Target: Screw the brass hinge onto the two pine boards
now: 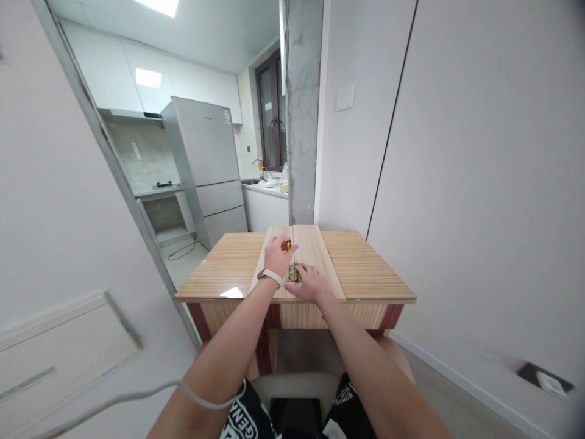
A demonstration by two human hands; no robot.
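Observation:
Two pale wooden boards [315,244] lie side by side on the table, with a narrow seam between them. Across the seam near the front sits a brass-coloured hinge [292,272]. My right hand [311,283] rests on it, fingertips along its upper right part and thumb at its lower edge, so part of the hinge is hidden. Just above the hinge, my left hand [276,255], with a watch [269,275] on its wrist, is closed around a small yellow-and-black object [287,246]. Its kind is too small to make out, and the fingers cover part of it.
The striped wooden table [365,262] stands before my knees, close to the white wall [479,183] on the right. A concrete pillar [304,122] rises behind it. To the left back are a grey fridge [214,152] and a sink counter [267,201]. A pale cable [150,390] crosses my left forearm.

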